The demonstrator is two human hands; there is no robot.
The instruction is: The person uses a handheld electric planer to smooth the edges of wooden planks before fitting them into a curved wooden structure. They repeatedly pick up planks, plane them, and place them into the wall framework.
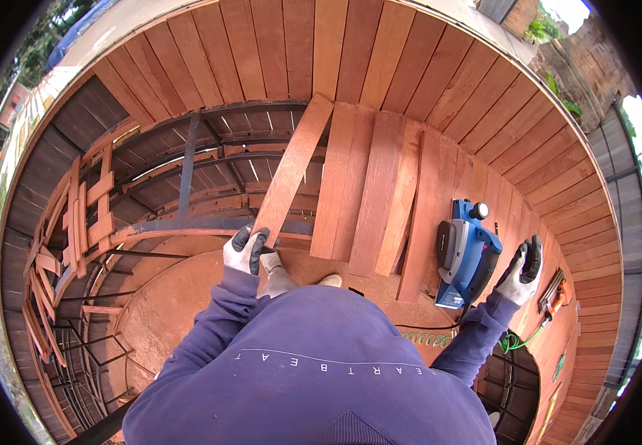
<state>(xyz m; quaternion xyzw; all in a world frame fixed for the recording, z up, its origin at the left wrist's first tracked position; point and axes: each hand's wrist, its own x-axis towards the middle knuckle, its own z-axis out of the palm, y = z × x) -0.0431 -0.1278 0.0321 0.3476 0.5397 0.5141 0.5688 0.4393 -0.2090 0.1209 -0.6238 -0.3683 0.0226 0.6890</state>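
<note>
In a white glove with dark fingertips, my left hand is closed round the near end of a reddish wooden board. The board slants away from me, its far end reaching the planked bench top. Off to the right, my right hand, gloved alike, is raised with its fingers apart and nothing between them. Closest to that hand is a blue electric planer, resting on the boards. Several loose boards lie side by side between the held board and the planer.
A curved wall top of fitted planks arcs round me. At the left, a dark metal frame is exposed, with stacked short wood pieces. An orange-handled tool with a green coiled hose lies at the right.
</note>
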